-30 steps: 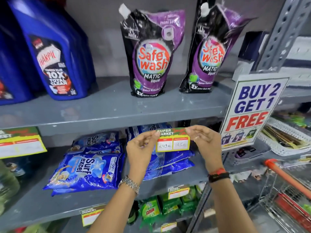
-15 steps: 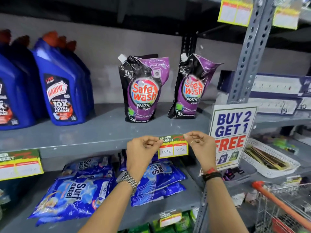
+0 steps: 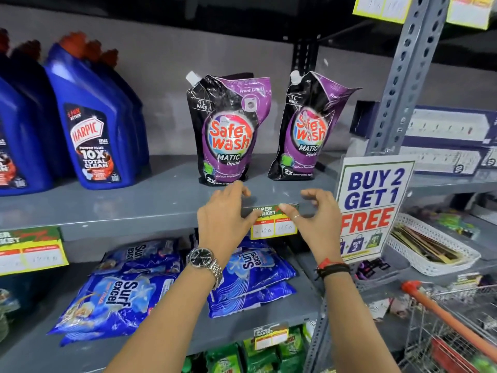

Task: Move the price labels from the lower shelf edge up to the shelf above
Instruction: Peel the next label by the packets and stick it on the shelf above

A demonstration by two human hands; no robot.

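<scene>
A yellow and green price label [image 3: 274, 228] lies flat against the front edge of the grey upper shelf [image 3: 129, 219], below the Safe Wash pouches [image 3: 228, 130]. My left hand [image 3: 223, 219] is at its left end and my right hand [image 3: 317, 216] at its right end. Both thumbs press on the label's green top strip, while the fingers are spread and curl over the shelf top. Another price label [image 3: 270, 336] hangs on the lower shelf edge [image 3: 231, 332]. A larger label [image 3: 29, 250] sits on the upper shelf edge at far left.
Blue Harpic bottles [image 3: 91, 141] stand on the upper shelf at left. Surf Excel packs [image 3: 115, 300] lie on the lower shelf. A "Buy 2 Get 1 Free" sign [image 3: 372, 205] stands just right of my right hand. A white basket [image 3: 430, 251] and a trolley [image 3: 451, 327] are at right.
Both hands carried the label up from in front of the lower shelf to the upper shelf's edge. The pinch grips gave way to spread fingers with thumbs pressing on it.
</scene>
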